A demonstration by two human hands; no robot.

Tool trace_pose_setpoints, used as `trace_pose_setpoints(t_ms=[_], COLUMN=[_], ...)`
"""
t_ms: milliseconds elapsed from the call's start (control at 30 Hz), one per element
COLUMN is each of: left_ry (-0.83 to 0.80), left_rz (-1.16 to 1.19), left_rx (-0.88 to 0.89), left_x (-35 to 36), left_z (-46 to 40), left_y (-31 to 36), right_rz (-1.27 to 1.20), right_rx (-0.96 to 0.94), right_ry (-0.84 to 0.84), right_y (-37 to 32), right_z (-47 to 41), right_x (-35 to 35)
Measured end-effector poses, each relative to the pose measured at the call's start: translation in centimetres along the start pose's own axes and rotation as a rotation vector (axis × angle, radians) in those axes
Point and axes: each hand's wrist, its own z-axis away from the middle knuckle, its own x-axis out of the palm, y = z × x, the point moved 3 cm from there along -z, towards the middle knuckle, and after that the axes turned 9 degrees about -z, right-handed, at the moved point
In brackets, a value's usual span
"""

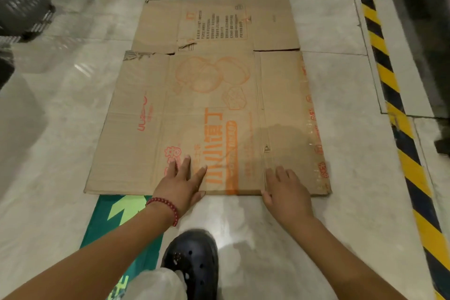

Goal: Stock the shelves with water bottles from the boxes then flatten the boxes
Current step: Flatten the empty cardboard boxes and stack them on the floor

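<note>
Shoe [192,263], dark, perforated: nearest item, on pale floor tiles [255,238], beside a green floor sticker [117,217].

Left hand [179,186], red bead bracelet [165,204] at wrist: grip released, fingers straight and spread, pressing the near edge of the box.

Right hand [286,190]: grip released, fingers extended flat on the same edge, thumb at the rim.

Box [207,109], brown cardboard, already flattened: lies on the floor ahead of the person, orange print of round fruit and lettering, flaps spread at the far end, one flap torn, tape residue at the left corner.

Handling note, as judgement: pressing with open palms along the creases, working outward from the near edge, should keep the panels flat; the far flaps look slightly lifted and may need the same.

Striped yellow-black strip [389,95]: right side. Dark basket [22,0]: far left.
</note>
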Motion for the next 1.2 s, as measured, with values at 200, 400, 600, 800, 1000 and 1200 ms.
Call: trace_pose_setpoints(t_ms=[200,400,600,800,1000,1200], left_ry=[-0.021,-0.035,0.065,0.031,0.011,0.043], left_rz=[0.008,0.045,0.109,0.244,0.209,0.102], left_rx=[0.001,0.005,-0.206,-0.234,-0.209,-0.094], left_x=[0.3,0.6,1.5,2.0,1.4,-5.8], left_z=[0.3,1.0,1.1,0.0,-0.2,3.0], left_y=[-0.8,-2.8,-4.5,-4.5,-4.9,-5.3], right_rz=[-0.069,-0.094,-0.078,-0.103,-0.103,-0.02], right_rx=[0.038,0.038,0.1,0.164,0.164,0.126], right_ry=[0.003,-0.017,0.048,-0.011,-0.032,-0.148], right_y=[-0.5,-2.5,1.2,2.1,1.6,0.4], right_z=[0.8,2.7,2.1,3.2,3.2,4.0], right_x=[1.8,1.9,0.0,1.6,2.4,-4.3])
